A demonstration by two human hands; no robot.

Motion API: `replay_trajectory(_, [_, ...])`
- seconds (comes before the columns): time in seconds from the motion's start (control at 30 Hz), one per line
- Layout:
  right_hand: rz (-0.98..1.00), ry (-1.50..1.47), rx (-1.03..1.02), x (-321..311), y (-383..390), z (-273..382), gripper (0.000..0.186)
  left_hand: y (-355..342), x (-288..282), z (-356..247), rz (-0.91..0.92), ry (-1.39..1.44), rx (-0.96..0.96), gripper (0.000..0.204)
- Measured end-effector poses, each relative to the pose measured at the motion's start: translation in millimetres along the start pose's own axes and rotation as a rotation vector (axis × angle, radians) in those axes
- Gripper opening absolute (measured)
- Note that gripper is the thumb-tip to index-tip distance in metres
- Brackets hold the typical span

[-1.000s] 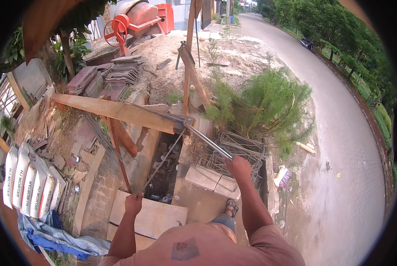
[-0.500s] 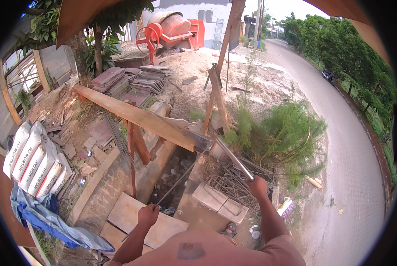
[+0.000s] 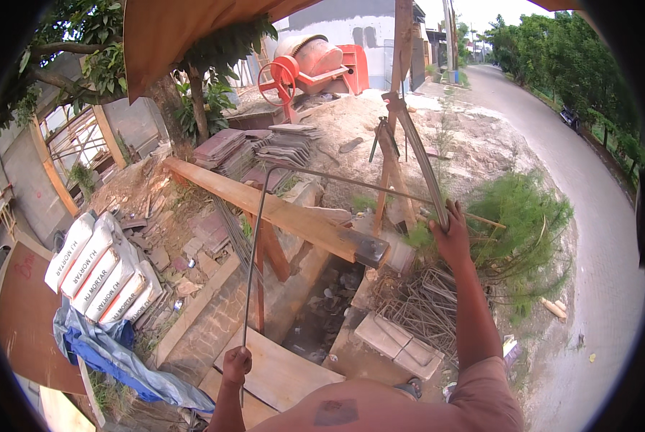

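A thin steel rod (image 3: 249, 273) is gripped in my left hand (image 3: 237, 365). It rises from the fist to a sharp bend above the wooden beam (image 3: 279, 216), then runs off to the right. My right hand (image 3: 452, 234) is closed around the lower end of a long metal bar (image 3: 422, 155), which is raised and tilted, with a wider head at its top. At the beam's near end sits a dark metal plate (image 3: 371, 247); neither the bar nor the rod seems to rest on it. Wooden posts (image 3: 271, 248) prop the beam up.
Below the beam runs an open ditch (image 3: 326, 295) with litter. Beside it lie a concrete slab (image 3: 398, 344) and a heap of bent steel rods (image 3: 427, 306). White sacks (image 3: 106, 270) are stacked at left. An orange cement mixer (image 3: 315, 61) stands behind; a paved road (image 3: 553, 173) passes at right.
My right hand has lifted the bar off the beam's end and tipped it upright. The rod has come up and now shows a sharp bend. The view has shifted left.
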State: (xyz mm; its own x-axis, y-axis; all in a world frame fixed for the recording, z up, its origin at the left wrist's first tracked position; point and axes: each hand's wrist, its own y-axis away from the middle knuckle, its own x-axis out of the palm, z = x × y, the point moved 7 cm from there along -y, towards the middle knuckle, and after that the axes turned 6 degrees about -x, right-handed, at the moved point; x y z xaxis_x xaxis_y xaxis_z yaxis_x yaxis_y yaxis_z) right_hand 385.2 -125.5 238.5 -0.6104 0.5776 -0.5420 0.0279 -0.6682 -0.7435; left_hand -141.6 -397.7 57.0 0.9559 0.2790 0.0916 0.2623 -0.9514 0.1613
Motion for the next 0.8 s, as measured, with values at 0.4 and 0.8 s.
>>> replay_trajectory(0.4, [0.183, -0.205, -0.022, 31, -22, -13, 0.046, 7, 30, -9, -0.054, -0.228, 0.086, 0.042])
replay_trajectory(0.8, [0.289, -0.616, 0.153, 94, -106, -38, 0.047, 47, 64, -77, -0.313, -0.529, 0.241, 0.051])
